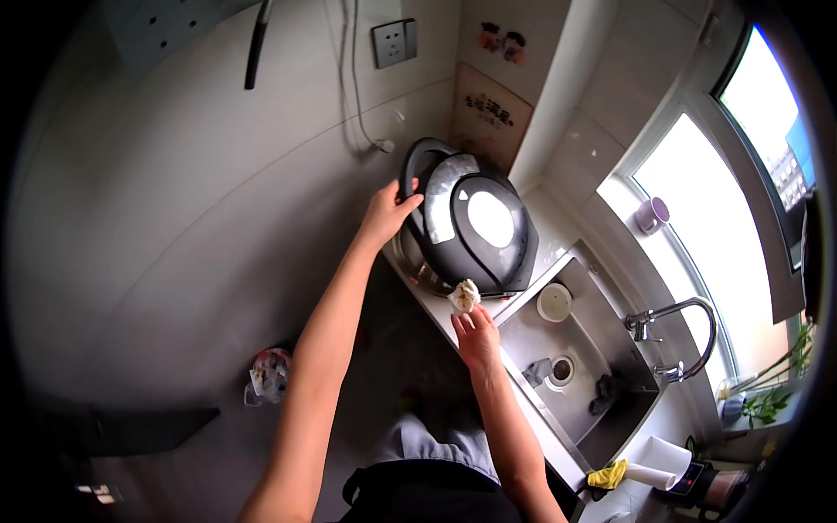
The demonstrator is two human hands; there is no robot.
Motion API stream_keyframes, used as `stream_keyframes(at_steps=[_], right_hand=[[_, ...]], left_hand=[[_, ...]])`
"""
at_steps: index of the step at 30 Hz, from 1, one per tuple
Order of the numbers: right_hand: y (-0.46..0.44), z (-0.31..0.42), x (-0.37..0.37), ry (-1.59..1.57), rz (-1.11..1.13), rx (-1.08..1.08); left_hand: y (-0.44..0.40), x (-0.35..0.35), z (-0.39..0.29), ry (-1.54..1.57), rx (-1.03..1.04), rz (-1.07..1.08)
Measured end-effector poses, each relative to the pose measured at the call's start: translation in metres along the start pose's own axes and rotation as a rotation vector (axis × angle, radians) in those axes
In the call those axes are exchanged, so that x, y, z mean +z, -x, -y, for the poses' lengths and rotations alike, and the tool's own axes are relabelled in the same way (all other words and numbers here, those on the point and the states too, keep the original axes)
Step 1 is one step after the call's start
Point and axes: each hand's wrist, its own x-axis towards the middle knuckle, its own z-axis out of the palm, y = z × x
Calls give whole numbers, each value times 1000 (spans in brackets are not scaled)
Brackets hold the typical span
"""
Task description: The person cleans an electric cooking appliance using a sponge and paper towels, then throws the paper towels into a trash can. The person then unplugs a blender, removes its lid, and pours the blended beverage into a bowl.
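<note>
A dark rice cooker point(458, 244) with a shiny rounded lid stands on the counter in the corner, tilted in my view. My left hand point(390, 213) has its fingers closed around the side of the cooker's black carrying handle point(408, 166). Near the cooker's front edge, my right hand point(478, 336) pinches a crumpled white tissue point(465, 296) with brownish stains. The tissue is close to the cooker's base; whether it touches cannot be made out.
Right of the cooker is a steel sink point(558, 401) holding a white bowl point(554, 302) and dark cloths. A faucet point(671, 314) arches beside the window. A purple mug point(652, 215) sits on the sill. A cord with a plug point(384, 146) hangs behind; a rubbish bag point(268, 376) lies on the floor.
</note>
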Motion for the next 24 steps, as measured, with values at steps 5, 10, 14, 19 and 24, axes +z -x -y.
stream_keyframes(at_steps=[5,10,14,19,24], right_hand=[[14,-5,3,116,-10,80],[21,-55,38,229,166,159],[35,-142,61,482,343,313],[71,-285,81,741,534,585],[98,-425,102,1040,676,684]], left_hand=[[30,6,12,-31,95,-86],[148,-13,57,193,-5,-297],[289,-49,113,318,-215,-706],[439,-84,149,394,-521,-1140],[516,-110,138,378,-649,-1304]])
